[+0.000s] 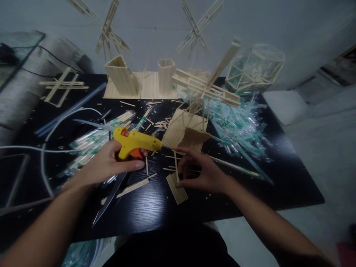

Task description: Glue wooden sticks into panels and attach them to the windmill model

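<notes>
A yellow hot glue gun [140, 141] with an orange trigger is gripped in my left hand [102, 161], its nozzle pointing right. Between the thumb and forefinger of my right hand [204, 170] stands a short wooden stick [176, 167], its upper end close to the nozzle. Whether nozzle and stick touch, I cannot tell. Just below the right fingers lies a small panel of sticks [177, 190] side by side. Behind the right hand is a windmill-like stick model [191, 139], with crossed blades [205, 89] on top.
A knife [109, 202] and loose sticks [136, 186] lie near my left hand. Packs of sticks [96, 139] and a white cord [43, 159] are at left. Crumpled plastic wrappers [239, 124] cover the right side. More stick models [124, 79] stand along the wall.
</notes>
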`<action>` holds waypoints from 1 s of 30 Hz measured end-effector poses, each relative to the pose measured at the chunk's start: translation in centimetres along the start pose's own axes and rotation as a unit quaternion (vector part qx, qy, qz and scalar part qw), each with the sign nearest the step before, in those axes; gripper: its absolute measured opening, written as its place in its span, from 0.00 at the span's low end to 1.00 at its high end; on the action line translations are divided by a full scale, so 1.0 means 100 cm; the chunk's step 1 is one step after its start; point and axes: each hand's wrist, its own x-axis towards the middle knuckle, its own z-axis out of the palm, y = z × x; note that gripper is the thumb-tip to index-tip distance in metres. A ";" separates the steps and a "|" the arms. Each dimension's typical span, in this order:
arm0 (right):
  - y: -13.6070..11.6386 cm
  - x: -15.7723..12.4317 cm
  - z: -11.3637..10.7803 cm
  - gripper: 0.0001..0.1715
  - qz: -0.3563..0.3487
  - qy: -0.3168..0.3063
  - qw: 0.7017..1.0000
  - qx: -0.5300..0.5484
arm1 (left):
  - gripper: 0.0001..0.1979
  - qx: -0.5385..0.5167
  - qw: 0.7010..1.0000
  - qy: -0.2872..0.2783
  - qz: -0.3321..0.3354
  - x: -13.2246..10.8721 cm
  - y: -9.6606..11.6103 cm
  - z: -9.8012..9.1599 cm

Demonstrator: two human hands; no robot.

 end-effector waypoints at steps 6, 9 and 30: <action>-0.002 0.002 -0.004 0.51 -0.046 0.024 0.999 -0.007 | 0.11 -0.008 0.999 -0.016 0.046 -0.004 -0.005 -0.008; -0.004 0.001 -0.005 0.51 -0.054 0.034 0.998 -0.016 | 0.09 0.002 0.998 -0.054 0.042 -0.004 -0.006 -0.006; 0.003 0.002 -0.003 0.52 -0.095 0.022 0.995 -0.021 | 0.11 -0.003 0.986 -0.132 0.102 -0.004 -0.010 0.008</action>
